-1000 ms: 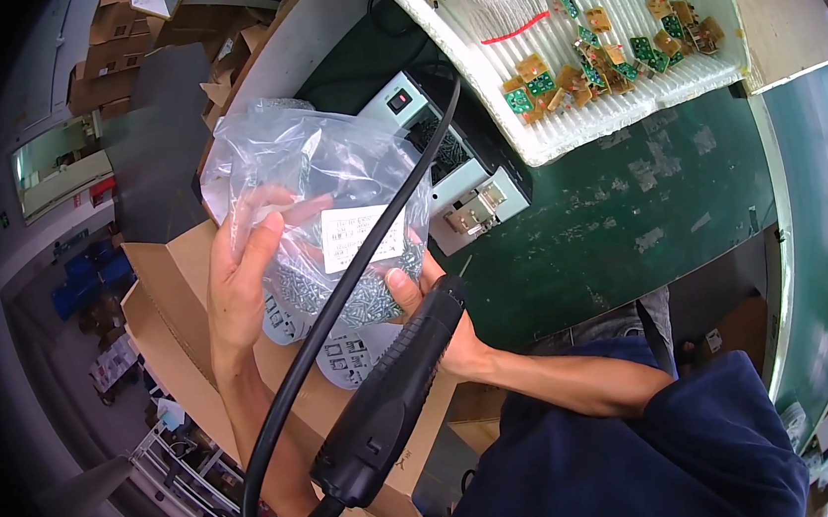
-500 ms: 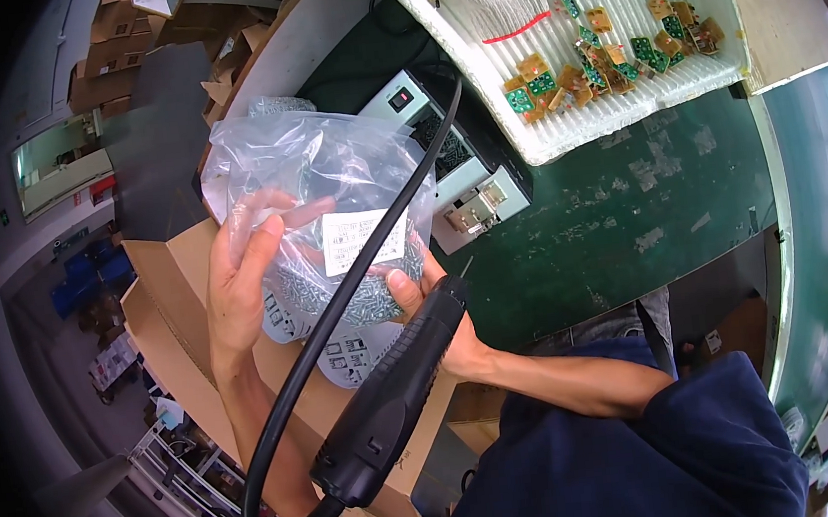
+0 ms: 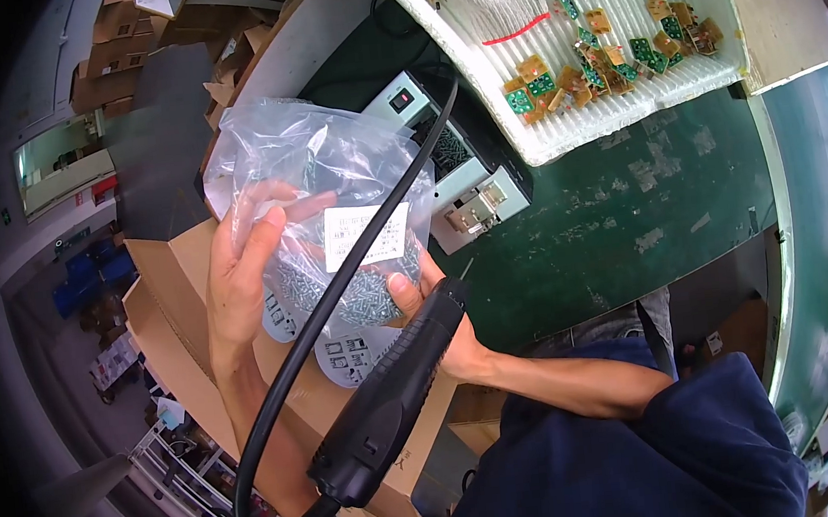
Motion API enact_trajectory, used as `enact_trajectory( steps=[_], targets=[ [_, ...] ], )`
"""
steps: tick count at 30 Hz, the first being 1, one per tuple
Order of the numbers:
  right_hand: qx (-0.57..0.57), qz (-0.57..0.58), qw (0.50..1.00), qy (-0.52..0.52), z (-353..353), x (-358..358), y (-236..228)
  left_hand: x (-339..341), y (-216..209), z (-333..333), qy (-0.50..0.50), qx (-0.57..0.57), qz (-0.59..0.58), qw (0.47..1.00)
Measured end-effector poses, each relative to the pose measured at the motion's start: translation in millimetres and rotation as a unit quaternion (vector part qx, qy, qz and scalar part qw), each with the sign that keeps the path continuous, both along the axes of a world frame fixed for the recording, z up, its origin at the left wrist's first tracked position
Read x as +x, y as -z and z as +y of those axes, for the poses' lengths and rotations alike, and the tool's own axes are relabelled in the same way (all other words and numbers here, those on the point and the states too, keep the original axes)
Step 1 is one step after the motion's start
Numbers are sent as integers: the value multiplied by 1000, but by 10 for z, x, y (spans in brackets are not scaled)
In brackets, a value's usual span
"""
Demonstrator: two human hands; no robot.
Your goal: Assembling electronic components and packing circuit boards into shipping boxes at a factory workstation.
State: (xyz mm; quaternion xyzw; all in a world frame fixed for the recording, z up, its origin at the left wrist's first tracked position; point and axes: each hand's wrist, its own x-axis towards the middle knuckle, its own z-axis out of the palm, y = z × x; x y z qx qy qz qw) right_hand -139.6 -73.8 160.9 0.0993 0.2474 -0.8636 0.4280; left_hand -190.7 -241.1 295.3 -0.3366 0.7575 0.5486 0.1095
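A clear plastic bag (image 3: pixel 295 160) with a white label holds many small silver screws (image 3: pixel 363 301). My left hand (image 3: pixel 236 276) grips its left side, the fingers showing through the plastic. At the lower right, my right hand (image 3: pixel 461 349) is closed on the bag with the thumb on its face. In front of that hand lies a black electric screwdriver (image 3: pixel 393 400), bit toward the upper right; whether the hand touches it I cannot tell. Its thick black cable (image 3: pixel 291 380) loops across the bag. Behind the bag stands a screw feeder (image 3: pixel 474 208) with screws in its hopper.
An open cardboard box (image 3: pixel 174 302) is below the bag at left. A white foam tray (image 3: pixel 611 125) holds several small circuit boards (image 3: pixel 572 84) and grey work gloves (image 3: pixel 499 1) on the green worktop (image 3: pixel 611 230). More cartons (image 3: pixel 119 38) stand at the far left.
The bag's top has shifted and its plastic has creased differently, and the label has turned slightly. More of the screws in the feeder's hopper show. Both hands have barely moved.
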Motion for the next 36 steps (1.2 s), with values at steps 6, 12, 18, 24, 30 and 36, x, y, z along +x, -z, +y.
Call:
enact_trajectory(
  steps=[6,12,18,24,30,36],
  targets=[
    [-10,-33,999,3,32,-58,-60,1,28,-11,-7,9,5,1000],
    [-30,-50,998,3,55,-90,-119,13,38,-31,-8,12,6,1000],
    [-28,-46,998,14,22,-61,-75,18,50,-30,-7,11,8,1000],
    [-14,-54,998,1,54,-93,-131,69,68,-61,-16,31,15,999],
    [-14,-16,1000,-1,10,-38,-20,59,61,-48,-23,33,16,999],
    [4,-17,1000,4,34,-69,-28,101,28,-80,0,20,-4,1000]
  ],
)
